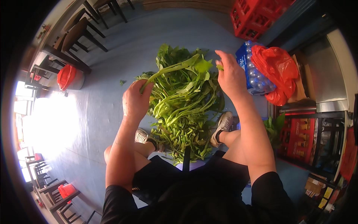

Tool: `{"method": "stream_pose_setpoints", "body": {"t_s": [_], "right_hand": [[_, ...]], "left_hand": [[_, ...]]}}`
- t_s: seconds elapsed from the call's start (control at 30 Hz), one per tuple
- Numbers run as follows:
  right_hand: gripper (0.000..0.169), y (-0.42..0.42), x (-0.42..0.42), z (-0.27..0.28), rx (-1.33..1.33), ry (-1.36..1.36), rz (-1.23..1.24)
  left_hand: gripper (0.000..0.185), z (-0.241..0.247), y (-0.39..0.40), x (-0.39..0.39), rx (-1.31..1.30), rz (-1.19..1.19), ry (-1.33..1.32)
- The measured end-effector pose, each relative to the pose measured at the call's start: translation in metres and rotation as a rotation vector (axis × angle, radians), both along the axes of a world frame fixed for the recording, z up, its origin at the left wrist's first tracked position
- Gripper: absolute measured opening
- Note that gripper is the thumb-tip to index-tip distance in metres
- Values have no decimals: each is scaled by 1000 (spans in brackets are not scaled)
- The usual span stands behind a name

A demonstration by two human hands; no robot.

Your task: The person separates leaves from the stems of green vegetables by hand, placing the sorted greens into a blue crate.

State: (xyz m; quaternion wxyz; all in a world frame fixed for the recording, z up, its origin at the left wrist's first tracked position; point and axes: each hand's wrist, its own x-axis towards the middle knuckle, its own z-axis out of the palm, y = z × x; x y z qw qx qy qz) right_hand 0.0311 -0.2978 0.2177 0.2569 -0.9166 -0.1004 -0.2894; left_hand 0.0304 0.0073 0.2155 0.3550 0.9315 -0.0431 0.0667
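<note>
My left hand (137, 96) is closed around the lower end of a leafy green vegetable stalk (173, 68), which arches up and right over the heap. A small green piece of stem (219, 67) sits between the fingers of my right hand (230, 73), which is raised at the heap's upper right. Below both hands lies a large heap of leafy green vegetables (181, 98) on the floor. Short cut or broken stem pieces and leaves (187, 135) make up its near part, between my shoes. Part of a pale purple object (193, 165) shows under the near edge.
On the right are a pack of plastic bottles (256, 75), a red plastic bag (275, 71), stacked red crates (251, 21) and a shelving unit with bottles. A lined bin (75, 78), wooden chairs (77, 35) and tables stand on the left.
</note>
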Motion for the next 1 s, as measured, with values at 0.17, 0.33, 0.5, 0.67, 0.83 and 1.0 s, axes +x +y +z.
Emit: {"method": "stream_pose_setpoints", "body": {"t_s": [0.17, 0.33, 0.5, 0.67, 0.83, 1.0], "right_hand": [[42, 9, -2, 2, -144, -149, 179], [22, 35, -11, 3, -39, -93, 199], [14, 41, -12, 1, 224, 159, 171], [18, 29, -2, -3, 432, 136, 105], [18, 0, -10, 11, -154, 385, 293], [33, 28, -14, 0, -193, -58, 237]], "left_hand": [[32, 4, 2, 2, -36, 23, 193], [31, 11, -11, -5, -97, -9, 209], [25, 9, -16, -10, -126, -124, 20], [22, 5, -17, -7, -36, -141, -100], [30, -4, -1, 4, -12, -31, 40], [36, -8, 4, 9, -103, -84, 343]]}}
